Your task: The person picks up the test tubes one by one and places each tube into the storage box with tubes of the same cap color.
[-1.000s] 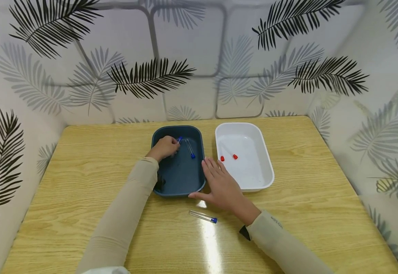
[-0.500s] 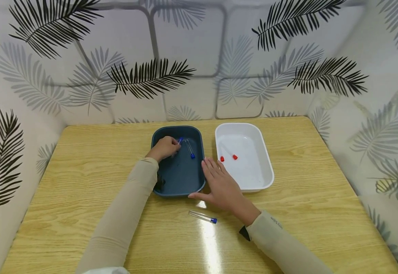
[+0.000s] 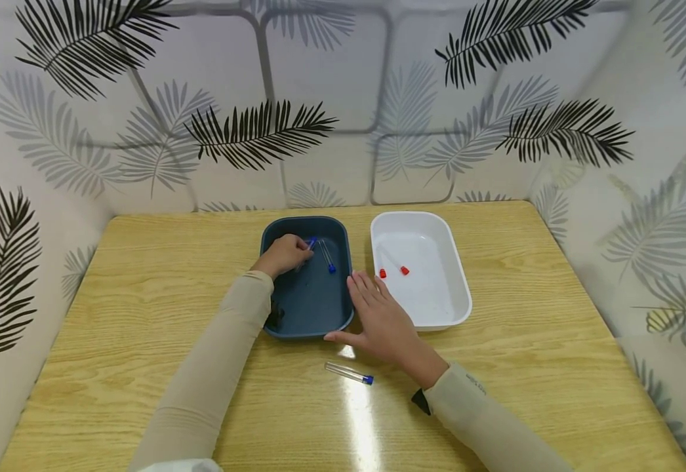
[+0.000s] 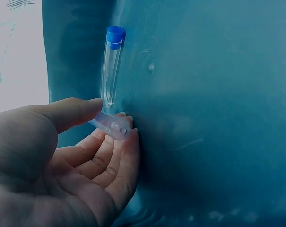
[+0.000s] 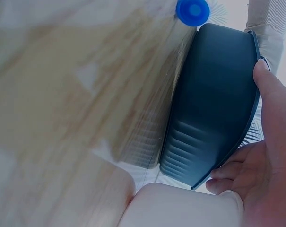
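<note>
Inside the dark blue tray (image 3: 310, 314), my left hand (image 3: 286, 254) pinches a clear test tube (image 4: 118, 128) between thumb and fingers. That tube's blue cap (image 3: 313, 241) shows just beyond the fingertips in the head view. Beside it in the tray lies a second blue-capped test tube (image 4: 113, 66). My right hand (image 3: 381, 321) rests against the tray's near right corner, its fingers straight along the side and the thumb spread toward the front rim. Another blue-capped test tube (image 3: 349, 373) lies on the table in front of the tray.
A white tray (image 3: 458, 282) stands to the right of the dark one. In it are a red-capped test tube (image 3: 404, 270) and another red cap (image 3: 382, 273), whose tube I cannot make out. A patterned cloth (image 3: 331, 85) hangs behind the wooden table (image 3: 160, 262).
The blue cap at my left fingertips has shifted very slightly to the right. My right hand and both trays stay where they were.
</note>
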The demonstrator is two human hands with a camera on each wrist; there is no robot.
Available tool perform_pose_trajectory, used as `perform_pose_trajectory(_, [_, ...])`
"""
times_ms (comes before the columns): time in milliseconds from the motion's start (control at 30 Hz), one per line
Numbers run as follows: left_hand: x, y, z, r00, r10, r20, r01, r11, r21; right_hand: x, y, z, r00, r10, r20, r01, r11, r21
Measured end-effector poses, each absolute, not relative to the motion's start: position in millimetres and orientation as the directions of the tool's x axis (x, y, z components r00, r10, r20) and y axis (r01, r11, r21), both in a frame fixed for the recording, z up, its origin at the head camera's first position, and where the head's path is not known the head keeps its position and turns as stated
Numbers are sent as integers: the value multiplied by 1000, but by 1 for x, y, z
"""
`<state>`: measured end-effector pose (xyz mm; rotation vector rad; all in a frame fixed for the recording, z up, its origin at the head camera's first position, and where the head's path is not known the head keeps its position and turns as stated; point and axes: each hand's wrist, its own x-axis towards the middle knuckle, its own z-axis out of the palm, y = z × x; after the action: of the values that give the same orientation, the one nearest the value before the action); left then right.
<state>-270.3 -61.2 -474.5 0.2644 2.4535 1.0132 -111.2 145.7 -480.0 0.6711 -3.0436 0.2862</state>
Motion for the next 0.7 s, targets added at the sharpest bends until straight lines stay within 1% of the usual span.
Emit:
perform_pose_trajectory(367, [-268,-59,-470,-878,325,-352,2,737,676,-112,146,-481,-907,-417,51,-419,891,-171])
perform_pose_trajectory(700, [-270,-59,-472,-877,330,-348,3,730,683,-112,147,-480,-905,-420,63,-425,889,-172])
